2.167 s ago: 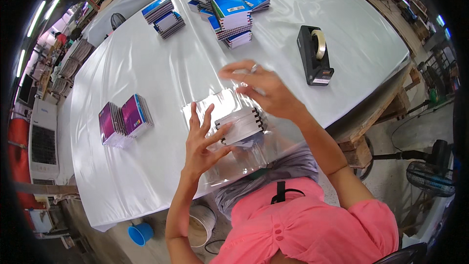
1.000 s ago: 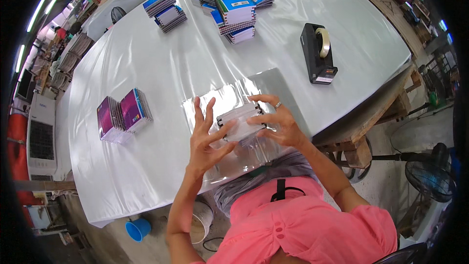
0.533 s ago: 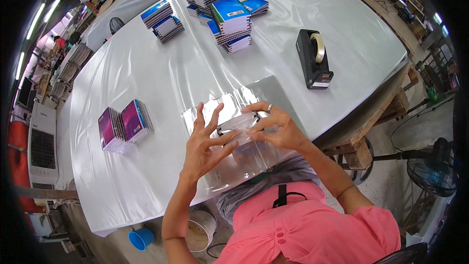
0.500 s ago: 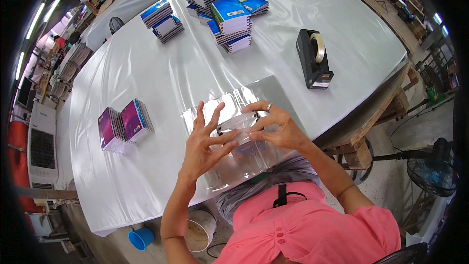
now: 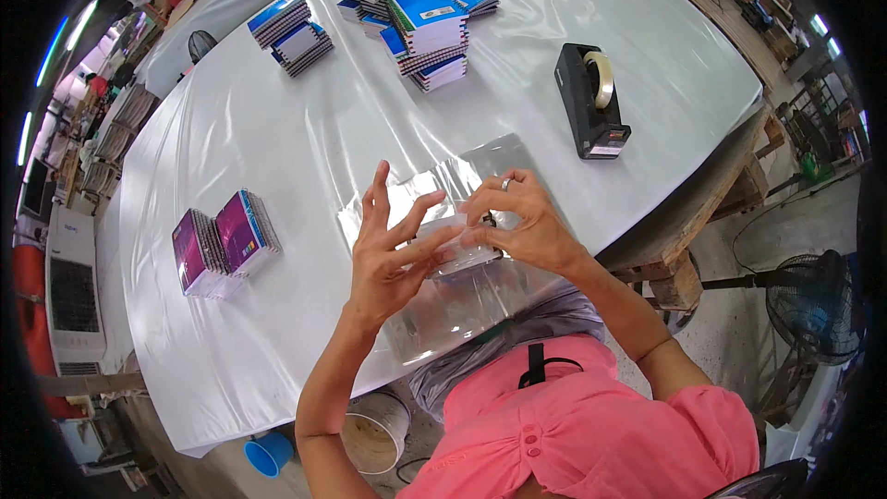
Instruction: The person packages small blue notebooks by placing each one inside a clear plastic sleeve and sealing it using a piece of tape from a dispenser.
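Note:
A small pale bundle (image 5: 462,259) with dark bits at its ends sits between my hands, covered in clear plastic film. My left hand (image 5: 390,257) meets the film with its thumb and forefinger, while its other fingers stretch up and apart. From the other side my right hand (image 5: 525,222), a ring on one finger, pinches the film with bent fingers. Both sets of fingertips nearly meet over the bundle, and they hide part of it. Underneath lies a glossy clear plastic sheet (image 5: 434,322), reaching to the table's near edge.
A black tape dispenser (image 5: 591,106) stands at the right. Purple spiral notebooks (image 5: 224,238) are stacked at the left. Blue spiral notebooks (image 5: 430,28) stand in piles at the back of the white-covered table (image 5: 249,342). A blue bucket (image 5: 269,454) and a fan (image 5: 813,310) are beyond its edges.
My fingers have drawn closer together over the bundle, with the right fingers more curled. The view has shifted slightly; the notebooks and tape dispenser stay in place on the table.

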`<state>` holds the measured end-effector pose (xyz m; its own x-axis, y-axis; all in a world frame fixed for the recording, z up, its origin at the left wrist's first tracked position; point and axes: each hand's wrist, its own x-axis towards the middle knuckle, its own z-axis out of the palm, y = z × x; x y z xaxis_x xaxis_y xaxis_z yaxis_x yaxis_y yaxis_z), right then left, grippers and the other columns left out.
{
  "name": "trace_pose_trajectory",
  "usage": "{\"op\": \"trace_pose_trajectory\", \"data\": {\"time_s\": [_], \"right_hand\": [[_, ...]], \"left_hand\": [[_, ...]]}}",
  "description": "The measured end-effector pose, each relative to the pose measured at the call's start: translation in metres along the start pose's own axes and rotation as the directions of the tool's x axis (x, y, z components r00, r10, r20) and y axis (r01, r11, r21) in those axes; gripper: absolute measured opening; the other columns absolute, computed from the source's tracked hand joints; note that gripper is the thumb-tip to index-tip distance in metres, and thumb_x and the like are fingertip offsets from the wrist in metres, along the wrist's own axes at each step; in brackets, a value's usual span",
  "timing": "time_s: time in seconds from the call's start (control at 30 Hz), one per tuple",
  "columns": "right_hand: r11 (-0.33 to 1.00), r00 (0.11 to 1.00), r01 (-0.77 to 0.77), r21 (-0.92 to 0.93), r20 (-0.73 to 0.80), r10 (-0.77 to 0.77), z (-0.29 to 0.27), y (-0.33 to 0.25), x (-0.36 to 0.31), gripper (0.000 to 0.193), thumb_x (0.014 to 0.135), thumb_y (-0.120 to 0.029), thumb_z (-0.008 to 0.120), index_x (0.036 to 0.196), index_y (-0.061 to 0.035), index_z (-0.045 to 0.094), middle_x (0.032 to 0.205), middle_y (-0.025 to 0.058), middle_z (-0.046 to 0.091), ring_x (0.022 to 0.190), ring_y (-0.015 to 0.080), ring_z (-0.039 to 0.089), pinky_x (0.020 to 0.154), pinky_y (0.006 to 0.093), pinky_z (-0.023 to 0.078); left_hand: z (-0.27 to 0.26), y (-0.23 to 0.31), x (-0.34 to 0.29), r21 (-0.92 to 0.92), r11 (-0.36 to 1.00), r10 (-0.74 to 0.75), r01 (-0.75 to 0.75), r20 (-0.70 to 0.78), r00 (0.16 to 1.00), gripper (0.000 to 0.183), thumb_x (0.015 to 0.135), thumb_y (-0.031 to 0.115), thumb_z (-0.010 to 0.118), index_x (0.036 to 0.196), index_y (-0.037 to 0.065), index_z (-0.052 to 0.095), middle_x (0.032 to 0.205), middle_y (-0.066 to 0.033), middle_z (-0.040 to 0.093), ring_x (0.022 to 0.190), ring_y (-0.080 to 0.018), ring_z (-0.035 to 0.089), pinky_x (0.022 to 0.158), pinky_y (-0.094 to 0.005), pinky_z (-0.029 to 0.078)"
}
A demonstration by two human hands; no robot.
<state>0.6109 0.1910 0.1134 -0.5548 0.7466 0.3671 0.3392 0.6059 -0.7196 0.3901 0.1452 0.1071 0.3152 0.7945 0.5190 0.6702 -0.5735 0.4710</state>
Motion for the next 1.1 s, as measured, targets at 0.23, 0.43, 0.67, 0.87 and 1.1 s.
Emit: {"op": "trace_pose_trajectory", "data": {"time_s": [0.23,0.43,0.67,0.87,1.1], "right_hand": [[0.866,0.962,-0.273,0.419,0.116,0.247,-0.002,0.006,0.014,0.039,0.068,-0.018,0.085,0.102,-0.0087,0.069,0.093,0.0003,0.065,0.094,0.0130,0.058,0.086,0.0299,0.040],[0.713,0.914,-0.396,0.578,0.321,0.248,0.002,0.020,0.021,0.033,0.066,-0.004,0.084,0.097,-0.0071,0.075,0.091,0.0012,0.063,0.097,0.0155,0.060,0.087,0.0285,0.041],[0.687,0.957,-0.281,0.670,0.253,0.145,0.007,0.021,0.025,0.026,0.065,0.006,0.078,0.089,-0.0059,0.077,0.087,0.0011,0.059,0.099,0.0173,0.059,0.089,0.0289,0.044],[0.815,0.966,-0.225,0.534,0.234,0.113,0.004,0.015,0.027,0.031,0.065,0.006,0.075,0.093,-0.0079,0.076,0.087,0.0011,0.058,0.092,0.0142,0.057,0.086,0.0293,0.047],[0.846,0.979,-0.180,0.501,0.179,0.102,0.003,0.005,0.024,0.033,0.069,0.004,0.073,0.100,-0.0084,0.075,0.086,0.0000,0.057,0.088,0.0121,0.055,0.081,0.0281,0.045]], "left_hand": [[-0.002,0.000,0.013,-0.441,0.849,-0.335,0.290,-0.024,0.942,0.101,0.067,0.021,0.084,0.150,0.007,0.027,0.150,-0.0195,0.036,0.143,-0.0364,0.025,0.115,-0.0450,0.019],[-0.008,-0.013,0.015,-0.427,0.313,-0.419,0.848,0.740,0.527,0.066,0.080,0.028,0.071,0.139,0.007,0.050,0.119,-0.0111,0.062,0.104,-0.0135,0.056,0.094,-0.0286,0.041],[0.006,-0.005,0.000,-0.611,0.363,-0.436,0.703,0.556,0.708,0.056,0.088,0.026,0.063,0.140,0.013,0.049,0.082,0.0023,0.058,0.071,-0.0053,0.044,0.070,-0.0216,0.038],[0.002,-0.009,-0.003,-0.443,0.500,-0.511,0.744,0.543,0.667,0.052,0.088,0.023,0.063,0.137,0.010,0.053,0.072,0.0039,0.059,0.061,-0.0058,0.043,0.060,-0.0234,0.040],[-0.008,-0.002,0.003,-0.254,0.744,-0.466,0.618,0.467,0.752,0.038,0.086,0.022,0.064,0.122,0.011,0.065,0.074,-0.0091,0.066,0.057,-0.0128,0.056,0.057,-0.0301,0.046]]}}
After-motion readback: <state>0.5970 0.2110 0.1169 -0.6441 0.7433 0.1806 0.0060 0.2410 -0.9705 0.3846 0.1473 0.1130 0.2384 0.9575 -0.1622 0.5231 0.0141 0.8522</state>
